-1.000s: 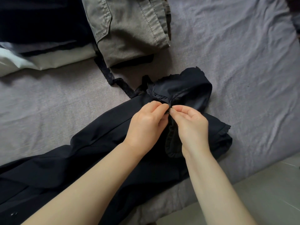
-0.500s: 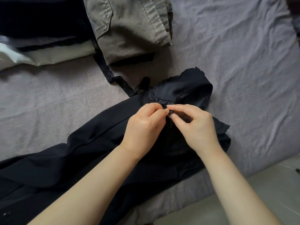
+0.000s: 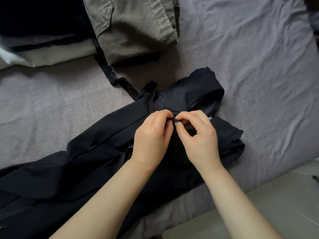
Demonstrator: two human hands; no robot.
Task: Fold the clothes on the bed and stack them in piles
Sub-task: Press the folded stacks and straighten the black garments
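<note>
Both hands, the left hand and right hand, have stayed pinched together on the frilled neckline of the black garment lying below the folded khaki trousers on the bed, barely shifting, so folding seems stalled on a fastening.

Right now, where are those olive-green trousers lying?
In the head view, the olive-green trousers lie folded at the top centre of the bed, right of the dark-and-white pile and beyond the black garment.
</note>
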